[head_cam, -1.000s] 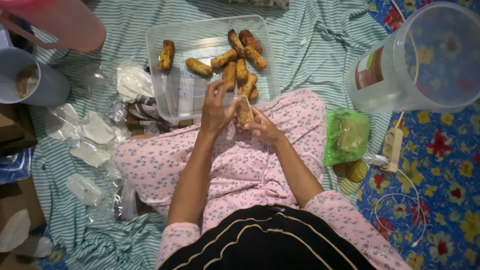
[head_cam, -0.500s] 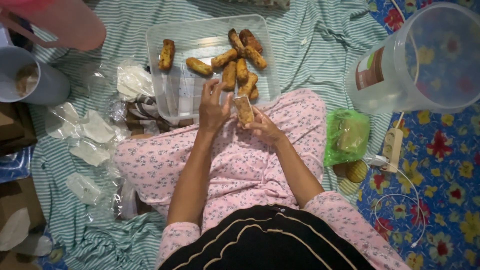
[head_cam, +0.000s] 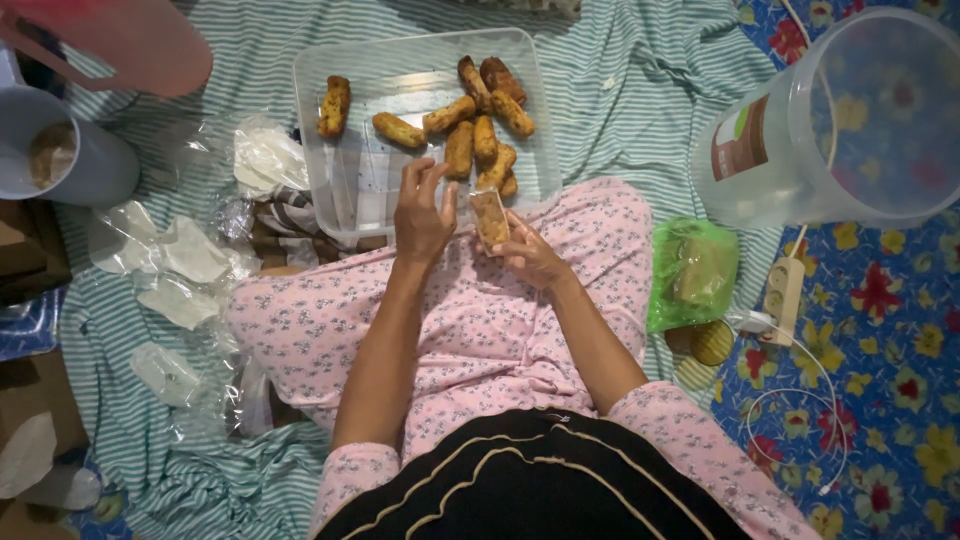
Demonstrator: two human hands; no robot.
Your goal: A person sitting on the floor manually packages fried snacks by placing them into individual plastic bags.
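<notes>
I sit on the floor with my lap covered in pink flowered cloth. My right hand [head_cam: 532, 256] holds a small clear wrapped packet [head_cam: 489, 217] with a brown fried piece inside. My left hand [head_cam: 421, 214] is beside it, fingers raised and apart, just left of the packet near the tray's front edge. A clear plastic tray [head_cam: 350, 180] lies in front of me with several brown fried rolls [head_cam: 480, 120] in its right half and one roll [head_cam: 334, 105] at the left.
Crumpled clear plastic wrappers [head_cam: 180, 270] lie at left on the striped green cloth. A grey cup [head_cam: 55, 150] stands far left, a large clear jug [head_cam: 850, 120] at right, with a green bag [head_cam: 695, 270] and a white power strip [head_cam: 783, 295] beside it.
My left hand has come off the packet and lifted slightly, fingers spreading. The right hand still holds the packet in the same spot.
</notes>
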